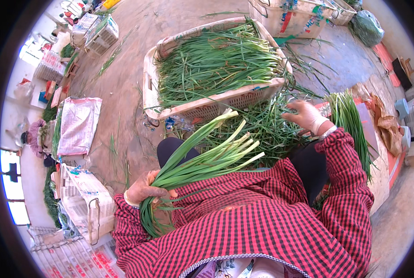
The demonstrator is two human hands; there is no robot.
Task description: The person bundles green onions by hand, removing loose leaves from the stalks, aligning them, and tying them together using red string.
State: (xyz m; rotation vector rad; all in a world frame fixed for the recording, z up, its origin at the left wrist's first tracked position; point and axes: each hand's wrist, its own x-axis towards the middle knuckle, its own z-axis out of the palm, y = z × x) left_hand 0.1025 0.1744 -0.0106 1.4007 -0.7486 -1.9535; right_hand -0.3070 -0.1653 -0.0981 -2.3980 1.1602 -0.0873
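Note:
My left hand (148, 189), in a thin glove, grips a bunch of garlic chives (200, 153) by its leafy part. The pale stem ends point up and to the right, and the green tips hang below the hand. My right hand (302, 116), also gloved, is raised with its fingers apart, holding nothing, over a heap of loose green leaves (269, 121). To its right, a bundle of chives (347, 114) lies draped over a board. Beyond my knees stands a white plastic crate (149, 78) filled with chives, their stem ends to the right.
More plastic crates stand at the upper right (294, 21), upper left (102, 34) and lower left (85, 198). A white woven sack (78, 127) lies at the left, near another person (35, 139). A filled plastic bag (367, 27) is at the upper right. Leaf scraps litter the floor.

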